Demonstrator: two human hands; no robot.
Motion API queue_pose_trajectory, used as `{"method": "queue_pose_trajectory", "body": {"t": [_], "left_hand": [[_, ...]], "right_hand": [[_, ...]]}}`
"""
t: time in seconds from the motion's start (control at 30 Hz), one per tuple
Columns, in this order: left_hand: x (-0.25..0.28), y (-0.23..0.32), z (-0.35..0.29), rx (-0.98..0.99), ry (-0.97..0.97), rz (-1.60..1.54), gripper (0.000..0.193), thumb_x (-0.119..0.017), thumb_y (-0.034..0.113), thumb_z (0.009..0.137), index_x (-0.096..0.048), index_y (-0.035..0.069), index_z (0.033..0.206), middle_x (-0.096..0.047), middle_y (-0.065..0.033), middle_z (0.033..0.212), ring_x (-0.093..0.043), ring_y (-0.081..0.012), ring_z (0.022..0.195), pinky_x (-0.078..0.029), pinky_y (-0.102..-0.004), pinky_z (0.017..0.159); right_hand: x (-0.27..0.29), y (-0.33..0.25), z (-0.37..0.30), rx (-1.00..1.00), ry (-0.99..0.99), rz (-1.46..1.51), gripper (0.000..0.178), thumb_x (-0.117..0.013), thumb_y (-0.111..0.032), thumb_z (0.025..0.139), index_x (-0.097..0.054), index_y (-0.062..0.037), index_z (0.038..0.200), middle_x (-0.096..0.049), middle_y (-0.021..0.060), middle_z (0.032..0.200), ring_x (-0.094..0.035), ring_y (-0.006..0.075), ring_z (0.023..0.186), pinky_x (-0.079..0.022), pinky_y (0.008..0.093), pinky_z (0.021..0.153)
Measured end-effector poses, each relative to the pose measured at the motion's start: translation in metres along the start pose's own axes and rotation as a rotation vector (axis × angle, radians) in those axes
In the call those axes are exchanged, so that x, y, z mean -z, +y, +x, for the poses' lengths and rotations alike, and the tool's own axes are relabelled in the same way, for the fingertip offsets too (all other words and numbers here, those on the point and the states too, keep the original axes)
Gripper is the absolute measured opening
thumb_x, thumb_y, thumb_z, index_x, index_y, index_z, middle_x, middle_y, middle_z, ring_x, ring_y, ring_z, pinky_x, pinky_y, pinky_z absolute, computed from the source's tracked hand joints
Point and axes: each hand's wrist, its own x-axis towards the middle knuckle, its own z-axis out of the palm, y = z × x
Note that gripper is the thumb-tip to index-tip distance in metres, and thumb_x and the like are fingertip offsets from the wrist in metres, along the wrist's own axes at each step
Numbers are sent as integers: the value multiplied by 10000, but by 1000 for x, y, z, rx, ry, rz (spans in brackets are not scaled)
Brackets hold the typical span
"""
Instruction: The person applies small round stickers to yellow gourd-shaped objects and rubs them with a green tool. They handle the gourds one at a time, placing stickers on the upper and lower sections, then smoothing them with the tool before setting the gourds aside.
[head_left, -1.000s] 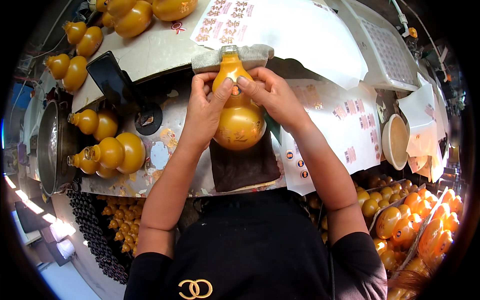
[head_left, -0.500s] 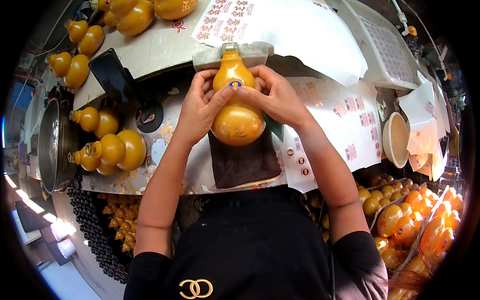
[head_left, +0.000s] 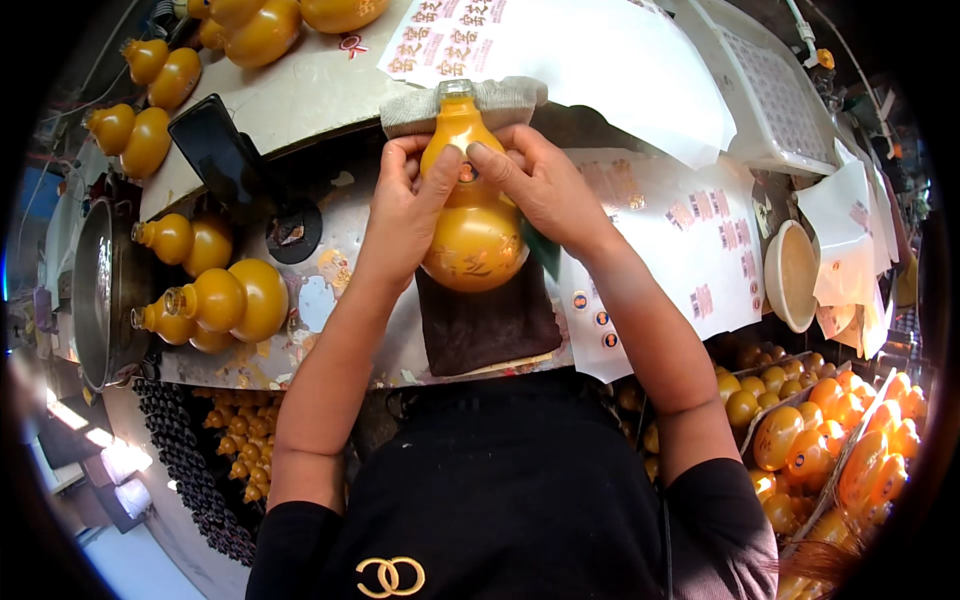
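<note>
- Amber bottle point(head_left: 475, 250) lies neck over grey cloth point(head_left: 408, 114), base over dark cloth point(head_left: 482, 335).
- Left hand point(head_left: 402, 205) and right hand point(head_left: 548, 190), half-closed, grip its upper bulb, thumbs at the sticker point(head_left: 467, 174).
- Pressing the sticker seems in hand; the next move likely calls for even thumb pressure.

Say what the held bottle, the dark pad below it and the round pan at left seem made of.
Bottle: probably glass, its neck clear and shiny, the rest glossy amber, perhaps coated. 
Dark pad: likely cloth, matte with a slightly uneven edge; a leather-like material is possible. 
Round pan: apparently metal, grey with a dull sheen.
</note>
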Motion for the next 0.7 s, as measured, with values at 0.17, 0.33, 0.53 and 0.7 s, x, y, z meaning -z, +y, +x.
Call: {"method": "queue_pose_trajectory", "body": {"t": [0.17, 0.33, 0.53, 0.7], "left_hand": [[-1, -3, 0, -54, 25, 87, 461, -568, 352, 951, -403, -6, 1190, -577, -122, 1067, -561, -121, 964, -462, -244, 832], [-2, -3, -3, -66, 23, 63, 357, -477, 362, 993, -450, 49, 1163, -558, -72, 1072, -536, -104, 977, -448, -246, 854], [7, 1, 6, 21, 30, -61, 373, -536, 316, 972, -437, 6, 1153, -584, -103, 1028, -551, -104, 924, -452, -235, 812], [-10, 4, 1, -38, 102, 123, 396, -539, 358, 964, -452, 4, 1120, -585, -108, 997, -550, -101, 887, -454, -235, 789]], "right_hand": [[-1, 4, 0, 47, -8, -69, 537, -614, -495, 887, -561, 27, 1006, -596, 20, 741, -528, 63, 718, -443, 227, 663], [1, -1, -1, 45, -39, -59, 519, -584, -482, 910, -560, 22, 1035, -603, 37, 782, -539, 79, 737, -453, 240, 692], [0, 0, 3, 36, 10, -100, 565, -510, -526, 925, -592, 32, 933, -621, 103, 821, -578, 154, 763, -462, 294, 714], [-3, -10, 5, -5, 21, -339, 674, -541, -624, 850, -598, 46, 878, -624, 154, 808, -602, 218, 770, -468, 332, 706]]}}
